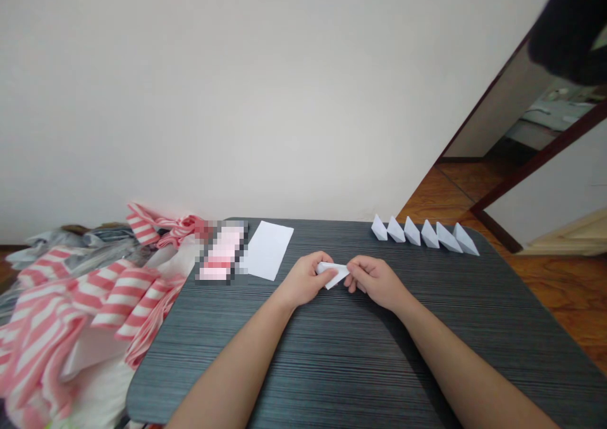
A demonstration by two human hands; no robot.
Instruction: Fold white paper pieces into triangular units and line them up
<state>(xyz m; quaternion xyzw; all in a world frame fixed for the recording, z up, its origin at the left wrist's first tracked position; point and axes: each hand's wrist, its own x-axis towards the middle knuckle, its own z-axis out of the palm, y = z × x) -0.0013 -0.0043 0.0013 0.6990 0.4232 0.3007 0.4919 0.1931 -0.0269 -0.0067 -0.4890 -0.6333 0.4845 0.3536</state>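
Note:
A small folded white paper piece [333,273] is pinched between both hands just above the dark striped table [332,366]. My left hand [306,280] grips its left end with curled fingers. My right hand [374,281] grips its right end, fingers closed over it. Beyond my right hand, near the table's far right edge, several folded white paper triangles [423,234] stand in a row. A flat white paper sheet [268,249] lies at the far left of the table, beyond my left hand.
A blurred pink object [221,252] lies beside the flat sheet. Red-and-white striped plastic bags [71,309] pile up left of the table. A white wall stands behind. At right are a wooden floor [569,290] and an open doorway.

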